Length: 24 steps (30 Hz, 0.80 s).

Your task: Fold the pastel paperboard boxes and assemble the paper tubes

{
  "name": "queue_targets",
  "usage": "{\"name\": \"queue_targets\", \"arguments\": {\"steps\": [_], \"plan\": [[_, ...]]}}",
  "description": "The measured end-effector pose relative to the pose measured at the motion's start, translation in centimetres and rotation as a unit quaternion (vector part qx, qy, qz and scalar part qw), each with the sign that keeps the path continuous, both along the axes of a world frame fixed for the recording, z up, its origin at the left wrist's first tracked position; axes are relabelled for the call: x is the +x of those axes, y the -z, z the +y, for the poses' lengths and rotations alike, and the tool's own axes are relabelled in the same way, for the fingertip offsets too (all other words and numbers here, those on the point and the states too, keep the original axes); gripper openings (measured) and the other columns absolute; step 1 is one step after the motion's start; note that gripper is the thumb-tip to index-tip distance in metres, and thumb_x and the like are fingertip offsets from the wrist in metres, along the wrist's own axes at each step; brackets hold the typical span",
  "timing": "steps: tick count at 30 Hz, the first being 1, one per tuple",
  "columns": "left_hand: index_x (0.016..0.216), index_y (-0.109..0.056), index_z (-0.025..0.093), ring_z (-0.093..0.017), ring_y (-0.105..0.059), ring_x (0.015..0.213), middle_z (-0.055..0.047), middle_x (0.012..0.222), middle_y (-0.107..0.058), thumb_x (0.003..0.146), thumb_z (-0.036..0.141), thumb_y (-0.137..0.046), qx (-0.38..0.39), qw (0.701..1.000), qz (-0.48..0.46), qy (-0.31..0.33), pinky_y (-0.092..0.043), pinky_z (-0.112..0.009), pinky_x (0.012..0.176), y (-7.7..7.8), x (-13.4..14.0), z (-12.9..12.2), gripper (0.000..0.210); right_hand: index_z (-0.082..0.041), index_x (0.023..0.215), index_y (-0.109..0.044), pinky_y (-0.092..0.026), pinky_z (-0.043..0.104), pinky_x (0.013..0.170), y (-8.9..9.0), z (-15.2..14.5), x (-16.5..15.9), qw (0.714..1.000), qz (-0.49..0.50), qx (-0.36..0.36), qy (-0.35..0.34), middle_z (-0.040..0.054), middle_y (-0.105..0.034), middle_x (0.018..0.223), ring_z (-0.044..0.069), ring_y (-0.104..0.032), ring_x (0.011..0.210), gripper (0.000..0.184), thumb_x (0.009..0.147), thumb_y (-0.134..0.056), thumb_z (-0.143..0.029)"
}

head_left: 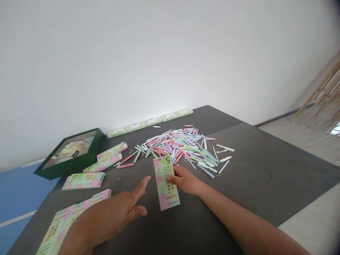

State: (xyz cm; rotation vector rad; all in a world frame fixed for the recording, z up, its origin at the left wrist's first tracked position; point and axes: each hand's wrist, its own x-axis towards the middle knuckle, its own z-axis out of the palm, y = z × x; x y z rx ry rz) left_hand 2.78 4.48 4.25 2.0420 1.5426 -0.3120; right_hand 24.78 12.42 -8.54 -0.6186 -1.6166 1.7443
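Observation:
My right hand point(184, 180) grips a flat pastel pen box point(165, 191) by its right edge, thumb on the printed face. The box is pink and green, with a "5" and a pen drawing on it. To its left, my left hand point(130, 207) is open, fingers stretched toward the box without touching it. Just beyond the box lies a loose heap of pens point(175, 141) in pink, green, blue, purple and white. Below my left forearm, a row of similar pen boxes point(60, 225) is partly hidden.
More pastel boxes point(87, 180) lie at the left, beside a green open tray point(92, 150) holding plastic-wrapped items. Along the wall runs a line of pale green boxes point(136, 126). The dark table point(265, 170) has an edge at right; a blue surface point(20, 191) adjoins at left.

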Motion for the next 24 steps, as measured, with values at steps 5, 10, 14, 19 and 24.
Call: {"name": "queue_targets", "arguments": {"steps": [5, 10, 14, 19, 24], "plan": [[0.146, -0.001, 0.026, -0.029, -0.056, 0.11, -0.013, 0.134, -0.05, 0.089, 0.051, -0.035, -0.022, 0.999, 0.033, 0.016, -0.04, -0.04, 0.09, -0.2, 0.6, 0.3, 0.071, -0.015, 0.09, -0.057, -0.037, 0.018, 0.044, -0.1, -0.2, -0.1, 1.0, -0.005, -0.023, 0.006, -0.0003, -0.06, 0.07, 0.008, -0.05, 0.05, 0.033, 0.078, -0.06, -0.045], [0.146, -0.004, 0.021, -0.027, -0.057, 0.108, -0.014, 0.128, -0.055, 0.089, 0.052, -0.035, -0.028, 0.999, 0.014, 0.029, -0.041, -0.035, 0.089, 0.1, 0.8, 0.4, 0.072, -0.014, 0.087, -0.059, -0.035, 0.017, 0.038, -0.3, -0.2, -0.2, 0.999, 0.032, -0.031, 0.008, -0.0006, -0.06, 0.07, 0.004, -0.044, 0.042, 0.034, 0.075, -0.063, -0.046], [0.146, -0.014, 0.02, -0.028, -0.056, 0.109, -0.011, 0.122, -0.06, 0.086, 0.052, -0.04, -0.017, 1.0, -0.013, 0.013, -0.042, -0.032, 0.087, 0.4, 0.2, 0.1, 0.073, -0.016, 0.097, -0.06, -0.041, 0.018, 0.042, -0.6, -0.6, -0.1, 0.997, 0.055, -0.046, -0.01, 0.0001, -0.062, 0.074, 0.007, -0.053, 0.045, 0.033, 0.073, -0.065, -0.039], [0.145, -0.02, 0.019, -0.028, -0.055, 0.11, -0.011, 0.121, -0.061, 0.086, 0.051, -0.041, -0.006, 1.0, -0.016, -0.001, -0.041, -0.032, 0.089, 0.5, -0.5, -0.4, 0.071, -0.016, 0.101, -0.06, -0.047, 0.025, 0.066, -1.0, -1.1, -0.5, 0.986, 0.138, -0.091, -0.031, 0.0046, -0.066, 0.09, 0.014, -0.063, 0.077, 0.031, 0.07, -0.065, -0.02], [0.146, -0.01, 0.021, -0.029, -0.056, 0.11, -0.013, 0.129, -0.054, 0.089, 0.049, -0.038, -0.02, 0.999, 0.019, 0.016, -0.041, -0.036, 0.089, 0.3, -0.2, -0.5, 0.069, -0.016, 0.099, -0.06, -0.042, 0.022, 0.058, -0.8, -1.3, -0.6, 0.977, 0.157, -0.139, -0.032, 0.0035, -0.064, 0.086, 0.012, -0.058, 0.068, 0.027, 0.072, -0.056, -0.018]]}}
